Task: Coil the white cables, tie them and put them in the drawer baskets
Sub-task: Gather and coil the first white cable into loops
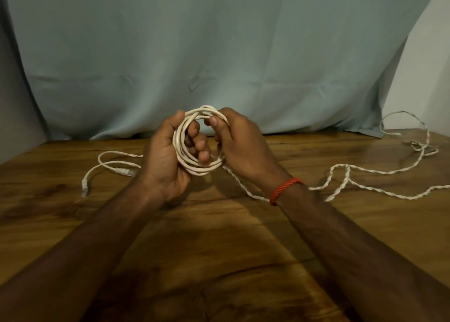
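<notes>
At frame centre, above the table [219, 248], the left hand [168, 156] holds the white coil [198, 172], fingers curled through it. The right hand [241, 148] pinches its upper strands. A twisted tail [365, 171] runs from the coil under the right wrist and loops toward the right edge. A second cable [107, 154] lies at left, near the table's left edge. Bare wood fills the lower frame between the forearms. A pale cloth [194, 41] hangs along the far edge.
</notes>
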### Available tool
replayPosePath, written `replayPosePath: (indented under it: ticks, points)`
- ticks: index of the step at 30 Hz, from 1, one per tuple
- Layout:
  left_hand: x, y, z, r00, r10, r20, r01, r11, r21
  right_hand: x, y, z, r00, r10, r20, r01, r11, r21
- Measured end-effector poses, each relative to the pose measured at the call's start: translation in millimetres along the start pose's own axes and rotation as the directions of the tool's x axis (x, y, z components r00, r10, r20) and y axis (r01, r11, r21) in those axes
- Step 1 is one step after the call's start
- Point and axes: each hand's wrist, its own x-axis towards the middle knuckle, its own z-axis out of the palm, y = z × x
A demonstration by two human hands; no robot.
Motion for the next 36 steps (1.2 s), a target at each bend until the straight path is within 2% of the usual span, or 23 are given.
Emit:
replayPosePath:
  ticks: [4, 10, 15, 18, 21, 24, 26, 30, 33, 36]
  points:
    - [0.8, 1.6, -0.7, 1.000, 0.013, -0.027, -0.010, 0.993, 0.114, -0.7, -1.8, -7.3, 0.999, -0.036, 0.022, 0.039, 0.991, -0.130]
    - [-1.8, 24.5, -8.8, 0.993, -0.115, -0.002, 0.110, 0.945, 0.310, 0.6, 0.0, -14.3, 0.993, -0.071, 0.093, 0.097, 0.941, -0.324]
    - [-5.2, 26.1, -2.4, 0.999, -0.040, 0.004, 0.032, 0.849, 0.528, -2.9, -4.6, -11.8, 0.971, -0.102, 0.215, 0.179, 0.910, -0.375]
    - [-4.2, 25.6, -2.6, 0.999, -0.049, 0.012, 0.036, 0.867, 0.497, -2.0, -3.7, -10.8, 0.975, -0.116, 0.190, 0.172, 0.933, -0.315]
    - [-1.9, 27.7, -4.8, 0.999, -0.046, -0.015, 0.048, 0.905, 0.422, 1.0, -2.5, -12.1, 0.986, -0.096, 0.137, 0.116, 0.982, -0.151]
    - [-0.3, 24.6, -3.7, 0.997, 0.028, -0.073, 0.004, 0.918, 0.396, -0.6, 0.5, -11.8, 0.989, -0.039, 0.143, 0.034, 0.999, 0.034]
    - [0.3, 21.7, -3.5, 0.992, 0.072, -0.105, -0.025, 0.920, 0.391, -2.5, 3.4, -10.8, 0.992, 0.000, 0.125, -0.011, 0.996, 0.088]
    - [1.5, 19.7, -5.5, 0.980, 0.157, -0.125, -0.095, 0.910, 0.405, -2.5, 4.1, -10.7, 0.997, 0.035, 0.067, -0.032, 0.998, -0.051]
    - [0.4, 17.3, -3.0, 0.975, 0.191, -0.111, -0.132, 0.907, 0.401, -2.1, 2.8, -8.8, 0.996, -0.045, 0.076, 0.057, 0.983, -0.174]
    - [-0.7, 16.2, -1.9, 0.961, 0.259, -0.096, -0.187, 0.866, 0.463, -1.9, 3.1, -9.1, 0.989, -0.114, 0.098, 0.133, 0.968, -0.214]
